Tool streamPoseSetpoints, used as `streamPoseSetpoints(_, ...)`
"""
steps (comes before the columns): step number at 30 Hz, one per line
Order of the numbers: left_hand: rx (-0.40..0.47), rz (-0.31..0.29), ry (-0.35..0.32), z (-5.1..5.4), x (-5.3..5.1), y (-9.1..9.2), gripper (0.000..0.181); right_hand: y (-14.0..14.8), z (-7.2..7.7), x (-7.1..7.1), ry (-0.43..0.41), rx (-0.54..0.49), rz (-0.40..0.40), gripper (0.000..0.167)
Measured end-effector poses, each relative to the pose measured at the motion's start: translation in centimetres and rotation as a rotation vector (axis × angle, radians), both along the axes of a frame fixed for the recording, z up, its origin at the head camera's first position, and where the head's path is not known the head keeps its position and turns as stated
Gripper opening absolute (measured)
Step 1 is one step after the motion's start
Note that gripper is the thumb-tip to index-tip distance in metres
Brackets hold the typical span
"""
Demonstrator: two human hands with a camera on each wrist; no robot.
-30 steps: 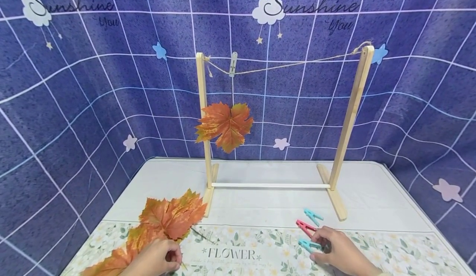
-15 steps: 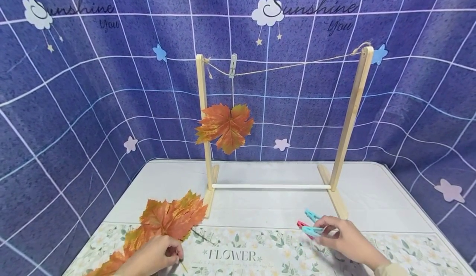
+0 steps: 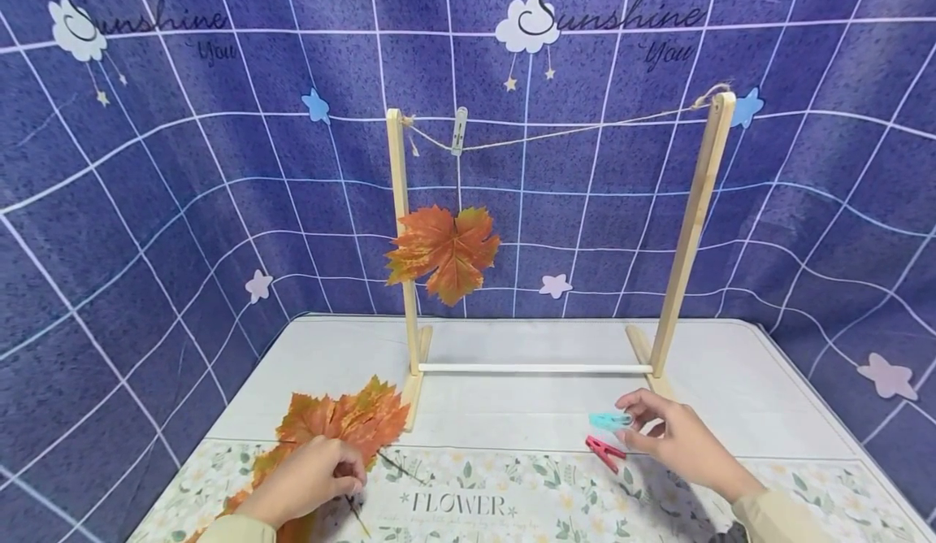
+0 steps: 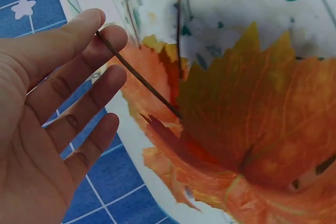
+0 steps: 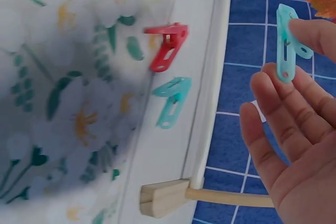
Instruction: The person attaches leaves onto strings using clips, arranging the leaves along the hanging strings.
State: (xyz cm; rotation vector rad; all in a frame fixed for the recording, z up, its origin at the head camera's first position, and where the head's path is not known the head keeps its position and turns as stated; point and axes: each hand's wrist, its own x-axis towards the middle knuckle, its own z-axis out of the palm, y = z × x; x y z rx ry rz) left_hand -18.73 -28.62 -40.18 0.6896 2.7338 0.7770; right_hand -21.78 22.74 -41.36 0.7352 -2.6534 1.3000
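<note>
My left hand (image 3: 310,478) pinches the thin brown stem (image 4: 134,74) of an orange artificial maple leaf (image 4: 262,114) between thumb and forefinger. Beneath and beside that hand lie more orange leaves (image 3: 344,421), overlapping on the table. My right hand (image 3: 687,445) holds a teal clothespin (image 5: 285,51) by its end, lifted off the table. A red clothespin (image 3: 604,452) and a second teal clothespin (image 5: 174,103) lie on the table by it; in the head view the teal ones overlap. Another maple leaf (image 3: 448,254) hangs by its stem from a grey clothespin (image 3: 459,132).
A wooden frame (image 3: 680,250) with two posts and a white crossbar (image 3: 534,368) stands at the back of the table. Sagging twine (image 3: 563,132) joins the post tops. A floral mat (image 3: 541,486) covers the front; a blue gridded curtain (image 3: 585,226) hangs behind.
My right hand has lifted the teal clothespin and carried it away from me, past the red one. My left hand, holding the stem, has risen slightly.
</note>
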Motion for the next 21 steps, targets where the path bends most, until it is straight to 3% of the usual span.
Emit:
streamPoseSetpoints(7,-0.039,-0.001,0.068,1.3,-0.3,0.5,0.013,-0.7,1.3,-0.4,0.031,-0.035,-0.092,0.019)
streamPoseSetpoints(14,-0.065,-0.005,0.059,2.3,-0.8,1.6,0.01,-1.2,2.2,-0.5,0.025,-0.084,-0.125,0.028)
streamPoseSetpoints(21,-0.015,0.002,0.033,3.4,-1.5,2.5,0.011,-1.6,3.2,-1.1,0.07,-0.109,-0.183,0.026)
